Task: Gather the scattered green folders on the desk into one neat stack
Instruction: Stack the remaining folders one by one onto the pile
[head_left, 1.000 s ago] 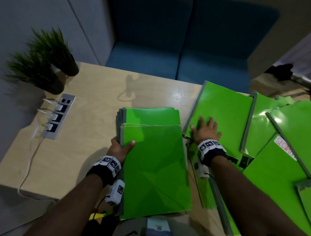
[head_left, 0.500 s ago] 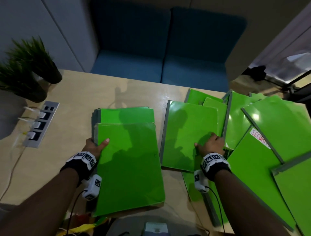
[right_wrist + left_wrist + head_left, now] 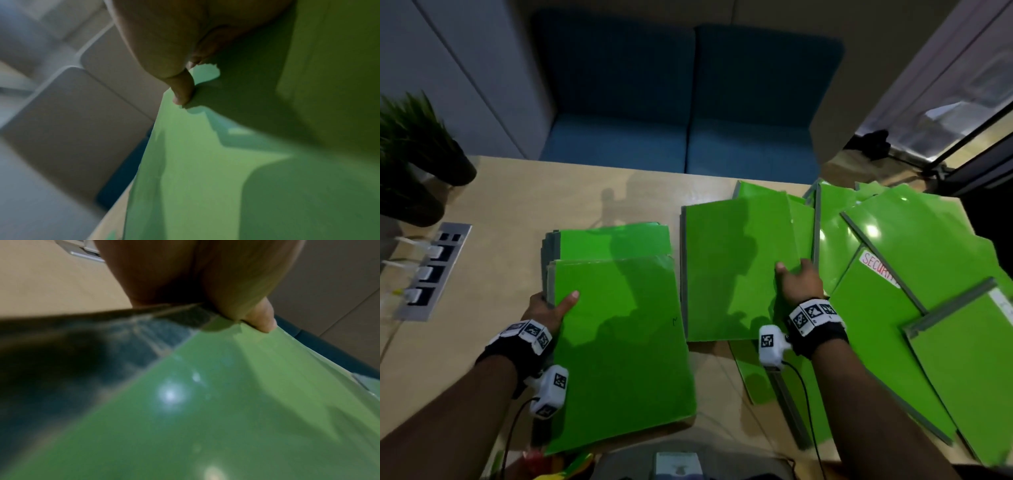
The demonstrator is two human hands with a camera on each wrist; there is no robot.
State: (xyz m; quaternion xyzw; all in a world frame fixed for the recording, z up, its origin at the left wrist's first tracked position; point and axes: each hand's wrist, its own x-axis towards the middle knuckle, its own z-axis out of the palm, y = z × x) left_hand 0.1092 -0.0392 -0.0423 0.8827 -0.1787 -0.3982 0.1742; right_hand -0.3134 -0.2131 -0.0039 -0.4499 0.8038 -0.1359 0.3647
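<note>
A stack of green folders (image 3: 613,240) lies on the wooden desk (image 3: 500,222), left of centre. Its top folder (image 3: 616,342) sits shifted toward me. My left hand (image 3: 554,305) grips that folder's left edge, thumb (image 3: 265,318) on the cover (image 3: 226,402) and fingers hidden beneath. Just right of the stack lies a single green folder (image 3: 732,270). My right hand (image 3: 796,274) holds its right edge with the thumb (image 3: 183,91) on the green cover (image 3: 205,162). Several more folders (image 3: 914,246) lie fanned and overlapping at the right, one labelled in red (image 3: 878,270).
A potted plant (image 3: 410,154) stands at the desk's far left, next to a socket strip (image 3: 431,270) with plugs and cables. A blue sofa (image 3: 688,120) is behind the desk. Bare wood lies between the strip and the stack.
My right hand, flat on a folder in the scattered pile a second ago, has drawn it left beside the stack and now grips its right edge. The left hand keeps its hold.
</note>
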